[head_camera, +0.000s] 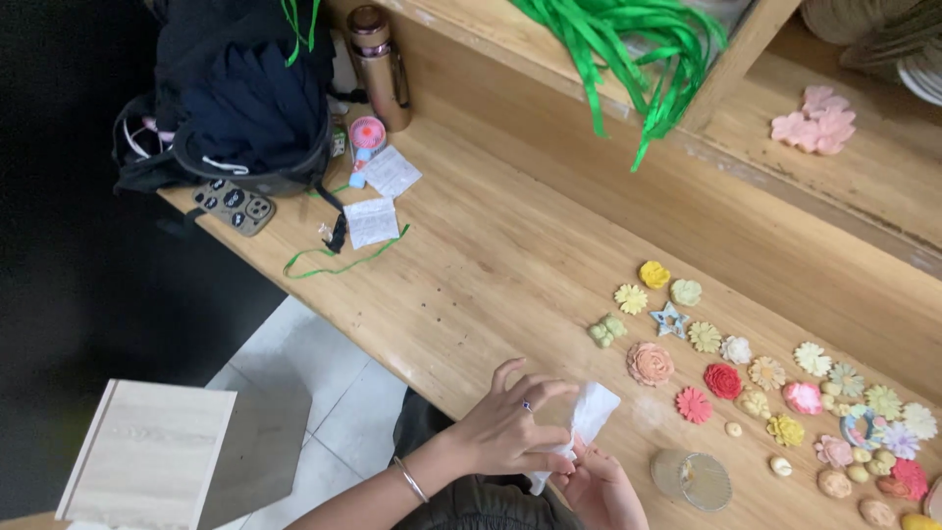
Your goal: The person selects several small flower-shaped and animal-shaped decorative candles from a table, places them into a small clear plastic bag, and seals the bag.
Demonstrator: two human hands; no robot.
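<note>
Fingers of my left hand (505,432) pinch the white tissue (586,417); right hand (599,491) grips its near end. Tissue's long axis runs near-to-far; peach flower (650,363) far-right.

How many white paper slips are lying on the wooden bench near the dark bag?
2. One paper slip lies beside the small pink fan, and the other slip sits just below it, next to the green ribbon. More may be hidden under the bag.

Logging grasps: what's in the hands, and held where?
Both hands hold a white tissue-like piece. Left hand pinches its middle; right hand grips the lower end from beneath. The upper end sticks out free.
</note>
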